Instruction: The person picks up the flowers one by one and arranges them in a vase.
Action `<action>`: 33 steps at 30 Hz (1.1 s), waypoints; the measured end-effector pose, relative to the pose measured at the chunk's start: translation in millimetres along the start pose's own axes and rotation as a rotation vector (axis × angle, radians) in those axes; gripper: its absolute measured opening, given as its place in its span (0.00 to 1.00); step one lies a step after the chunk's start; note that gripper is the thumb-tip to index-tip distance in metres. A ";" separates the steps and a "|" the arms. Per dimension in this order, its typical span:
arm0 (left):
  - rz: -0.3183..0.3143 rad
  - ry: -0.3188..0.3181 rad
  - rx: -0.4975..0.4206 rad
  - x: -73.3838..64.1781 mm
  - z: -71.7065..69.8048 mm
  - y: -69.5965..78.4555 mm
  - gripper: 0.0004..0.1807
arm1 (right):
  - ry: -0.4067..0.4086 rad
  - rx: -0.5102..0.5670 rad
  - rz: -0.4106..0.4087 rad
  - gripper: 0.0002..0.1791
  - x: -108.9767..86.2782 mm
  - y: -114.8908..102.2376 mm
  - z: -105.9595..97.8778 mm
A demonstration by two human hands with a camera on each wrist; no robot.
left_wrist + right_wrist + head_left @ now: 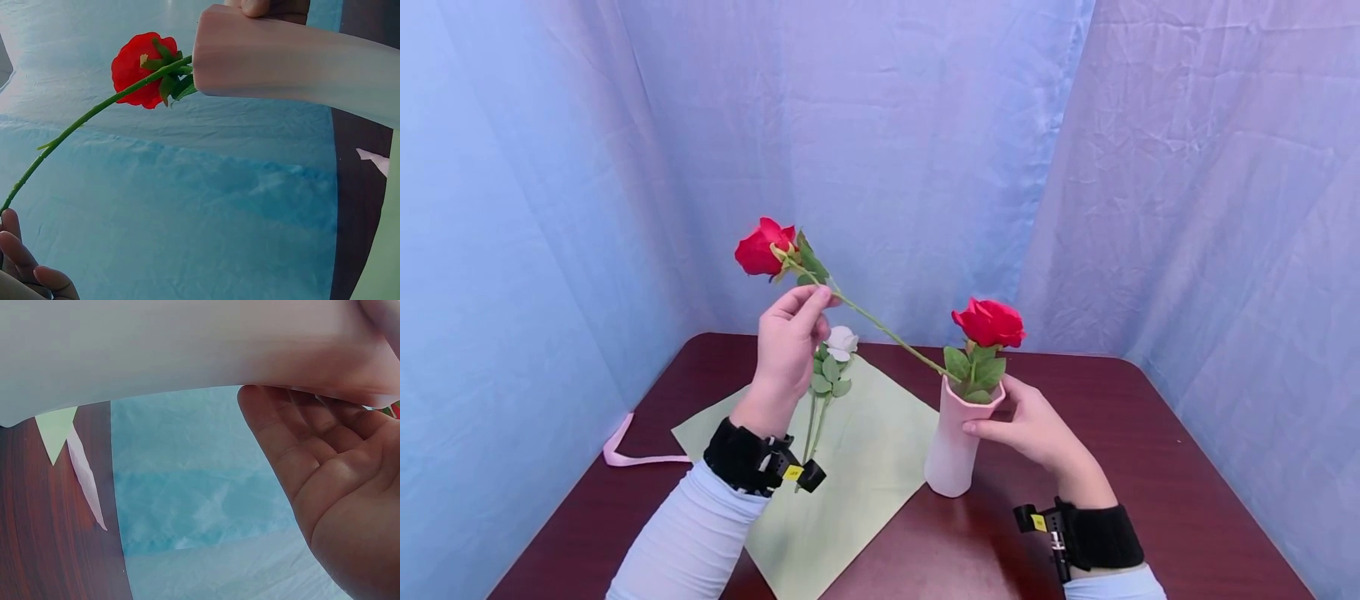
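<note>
My left hand (786, 346) pinches the stem of a red rose (765, 248) just below its leaves, between thumb and fingers. The stem slants down to the right, and its lower end is at the mouth of a pink-and-white vase (951, 450). Out of the vase rises a second red rose (990, 323), its green leaves at the rim. My right hand (1041, 429) holds the vase near the top, thumb in front and fingers round the far side. In the left wrist view the held stem (94, 112) reaches the vase's rim (197, 62).
A sheet of light green paper (865, 475) lies on the dark red table (1112, 467). White rose (842, 342) stems rest on it, partly behind my left hand and wrist. A pink ribbon (640, 459) sticks out at the left. Pale curtains (880, 150) surround the table.
</note>
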State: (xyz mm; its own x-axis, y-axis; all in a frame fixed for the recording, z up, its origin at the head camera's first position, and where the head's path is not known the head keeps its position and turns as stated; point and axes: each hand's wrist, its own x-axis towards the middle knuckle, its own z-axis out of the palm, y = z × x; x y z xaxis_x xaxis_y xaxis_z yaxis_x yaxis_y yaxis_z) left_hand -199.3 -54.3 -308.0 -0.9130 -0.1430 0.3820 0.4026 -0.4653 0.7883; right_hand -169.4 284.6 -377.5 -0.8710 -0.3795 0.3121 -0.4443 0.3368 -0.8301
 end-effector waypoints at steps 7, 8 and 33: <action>0.022 -0.023 0.075 -1.3 4.1 -3.2 0.04 | 0.000 -0.004 0.002 0.30 0.1 0.2 -0.4; 0.027 -0.025 0.089 -1.5 5.0 -3.5 0.04 | 0.000 -0.003 0.002 0.30 0.0 0.2 -0.5; 0.011 -0.093 0.227 -8.7 23.9 -12.2 0.10 | 0.000 0.010 -0.008 0.30 1.2 2.0 -1.3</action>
State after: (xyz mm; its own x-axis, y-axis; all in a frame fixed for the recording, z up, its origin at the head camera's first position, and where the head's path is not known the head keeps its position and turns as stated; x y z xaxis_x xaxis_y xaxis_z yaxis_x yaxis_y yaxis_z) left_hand -194.7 -26.4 -309.5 -0.9027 -0.0611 0.4259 0.4267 -0.2540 0.8680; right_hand -171.6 285.9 -378.2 -0.8673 -0.3825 0.3185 -0.4490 0.3249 -0.8323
